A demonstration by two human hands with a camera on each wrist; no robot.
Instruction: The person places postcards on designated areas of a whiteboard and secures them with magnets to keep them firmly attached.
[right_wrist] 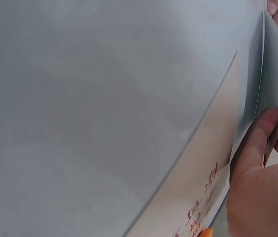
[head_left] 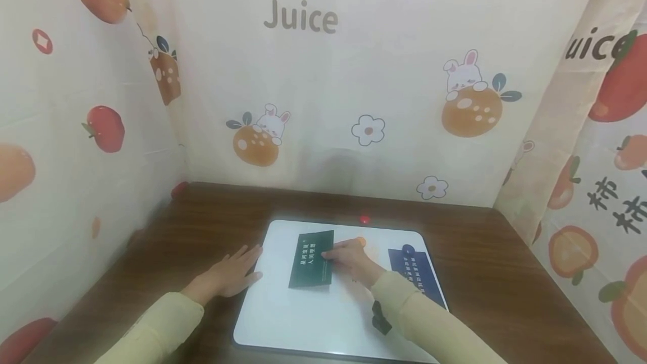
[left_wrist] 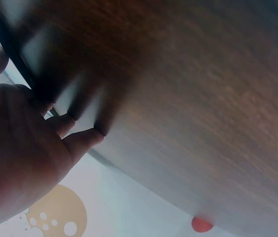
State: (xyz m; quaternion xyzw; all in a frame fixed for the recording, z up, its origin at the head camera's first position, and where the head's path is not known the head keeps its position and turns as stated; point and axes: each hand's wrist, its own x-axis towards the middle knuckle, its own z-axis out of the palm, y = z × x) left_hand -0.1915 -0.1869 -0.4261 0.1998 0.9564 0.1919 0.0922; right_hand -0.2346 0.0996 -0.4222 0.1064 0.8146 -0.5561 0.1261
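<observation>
My right hand [head_left: 354,262] pinches a green card [head_left: 309,274] with pale lettering by its right side, thumb on top, over the left half of a white board [head_left: 283,319]. In the right wrist view the card [right_wrist: 277,64] stands tilted up between thumb and fingers. Under the right hand lies a cream card [right_wrist: 203,158] with reddish writing, partly hidden in the head view. My left hand [head_left: 229,274] rests at the board's left edge, its fingers extended; in the left wrist view the fingertips [left_wrist: 97,136] touch the brown table.
A blue card [head_left: 429,282] lies on the board's right side, with a dark round piece [head_left: 408,250] at its top. An orange round piece [head_left: 361,241] sits near the board's far edge, a red one [head_left: 364,219] beyond it. A dark object [head_left: 381,319] shows beside the right sleeve.
</observation>
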